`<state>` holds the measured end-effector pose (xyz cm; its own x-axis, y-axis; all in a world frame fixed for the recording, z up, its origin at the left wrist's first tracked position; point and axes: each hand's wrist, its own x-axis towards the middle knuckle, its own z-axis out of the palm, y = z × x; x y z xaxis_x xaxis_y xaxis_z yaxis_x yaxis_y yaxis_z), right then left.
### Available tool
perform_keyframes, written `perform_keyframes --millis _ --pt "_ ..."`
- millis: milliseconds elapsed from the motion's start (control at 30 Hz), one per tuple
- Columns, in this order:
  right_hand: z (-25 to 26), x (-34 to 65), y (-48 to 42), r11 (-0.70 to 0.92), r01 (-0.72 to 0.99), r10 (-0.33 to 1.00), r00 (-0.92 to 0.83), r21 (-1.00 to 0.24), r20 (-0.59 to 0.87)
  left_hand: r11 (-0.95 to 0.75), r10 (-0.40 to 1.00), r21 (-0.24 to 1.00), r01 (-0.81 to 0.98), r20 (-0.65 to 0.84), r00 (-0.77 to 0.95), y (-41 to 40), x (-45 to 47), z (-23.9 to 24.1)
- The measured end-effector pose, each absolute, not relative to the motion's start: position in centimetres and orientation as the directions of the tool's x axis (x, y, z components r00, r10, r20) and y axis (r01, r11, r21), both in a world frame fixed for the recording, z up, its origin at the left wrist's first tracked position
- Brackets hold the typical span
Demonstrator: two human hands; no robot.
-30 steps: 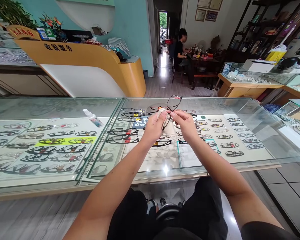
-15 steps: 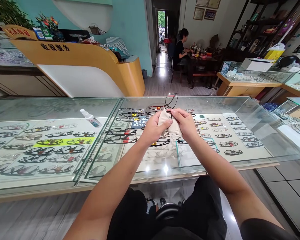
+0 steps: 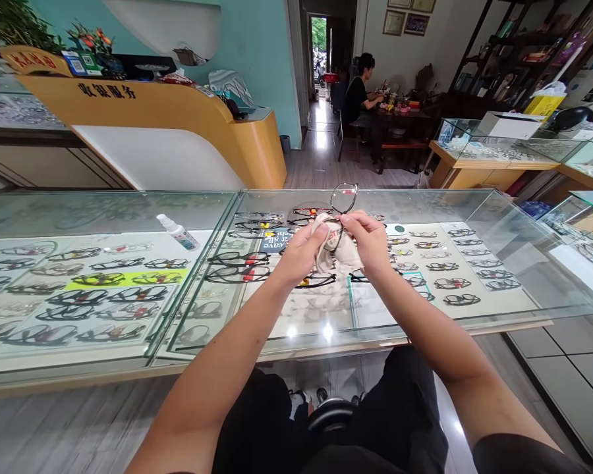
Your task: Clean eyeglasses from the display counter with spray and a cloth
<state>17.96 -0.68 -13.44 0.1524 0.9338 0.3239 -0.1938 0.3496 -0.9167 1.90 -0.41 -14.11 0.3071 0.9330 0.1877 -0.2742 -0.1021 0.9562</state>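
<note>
A white spray bottle lies on the glass tabletop; rows of display frames sit beneath it; beyond it, an orange counter and a seated person.

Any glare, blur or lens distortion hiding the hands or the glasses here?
Head view: glare spots sit on the glass counter near its front edge, off the hands; left hand, right hand, cloth and glasses look sharp; wide lens bows the counter.

Above the display counter, your left hand grips the cloth, your right hand the glasses. On that counter, toward its left, lies the spray bottle; inside it, frames; behind it, the desk.
</note>
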Motion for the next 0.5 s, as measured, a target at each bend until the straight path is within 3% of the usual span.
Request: perform_keyframes --millis 133,333,500 --pt "-13.8 18.1 -0.1 0.279 -0.287 0.956 0.168 -0.916 0.239 -0.045 0.892 0.970 -0.237 0.146 0.428 -0.7 1.6 -13.6" --pt "-14.3 16.8 -0.8 0.253 -0.357 0.967 0.092 -0.899 0.236 -0.129 0.951 0.969 -0.211 0.181 0.250 -1.1 2.6 -13.8" --pt "-13.8 16.4 -1.5 0.320 -0.268 0.947 0.072 -0.909 0.313 -0.180 0.970 0.948 -0.264 0.215 0.112 -1.1 3.1 -14.1"
